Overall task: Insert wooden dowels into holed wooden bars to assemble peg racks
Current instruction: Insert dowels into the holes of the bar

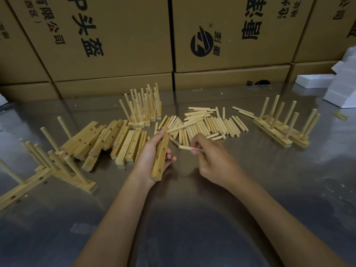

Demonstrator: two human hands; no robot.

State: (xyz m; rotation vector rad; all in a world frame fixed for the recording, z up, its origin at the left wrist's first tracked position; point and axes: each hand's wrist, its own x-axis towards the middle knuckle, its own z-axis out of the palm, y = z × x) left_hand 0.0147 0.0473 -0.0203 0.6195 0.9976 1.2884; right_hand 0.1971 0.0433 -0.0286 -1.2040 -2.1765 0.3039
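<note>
Left hand (152, 157) around unlabelled bar (159, 157)

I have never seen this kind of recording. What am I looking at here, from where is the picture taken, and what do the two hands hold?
There is no machine here: a person works with bare hands, and one camera worn on the head looks forward and down. The left hand grips a pale wooden bar with round holes, held above a shiny grey metal table; one dowel seems to stick out near the bar's far end. The right hand pinches a short pale wooden dowel. On the table lie a loose heap of dowels, a pile of empty holed bars, and finished peg racks with upright dowels at the left, the middle and the right. Brown cardboard boxes stand behind, white foam pieces at the right.
</note>
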